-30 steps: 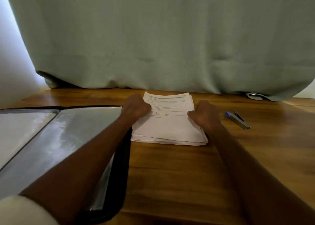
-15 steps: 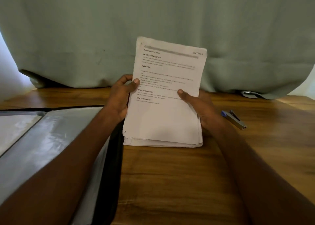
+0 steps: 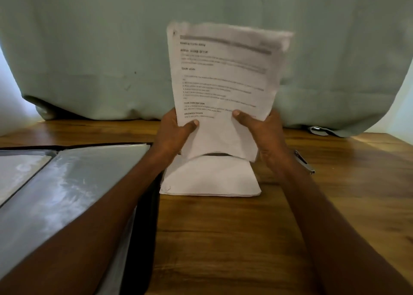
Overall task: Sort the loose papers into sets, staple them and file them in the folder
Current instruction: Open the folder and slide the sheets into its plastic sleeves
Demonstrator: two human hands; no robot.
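I hold a bundle of printed sheets [image 3: 221, 80] upright above the table, text facing me. My left hand [image 3: 176, 133] grips its lower left edge, thumb on the front. My right hand [image 3: 261, 129] grips the lower right edge the same way. Below them the rest of the paper stack [image 3: 210, 178] lies flat on the wooden table [image 3: 223, 238]. An open black folder [image 3: 67, 191] with shiny plastic sleeves lies at the left, its edge touching the stack. The stapler [image 3: 305, 162] lies to the right, partly hidden behind my right wrist.
A pale green curtain [image 3: 111, 48] hangs along the table's far edge. A small dark object [image 3: 319, 130] pokes out under the curtain at the right. Bare wood lies in front of the stack and to the right.
Both hands took hold of the top sheets on the flat stack and raised them upright; since half a second ago the bundle has come fully off the stack and higher.
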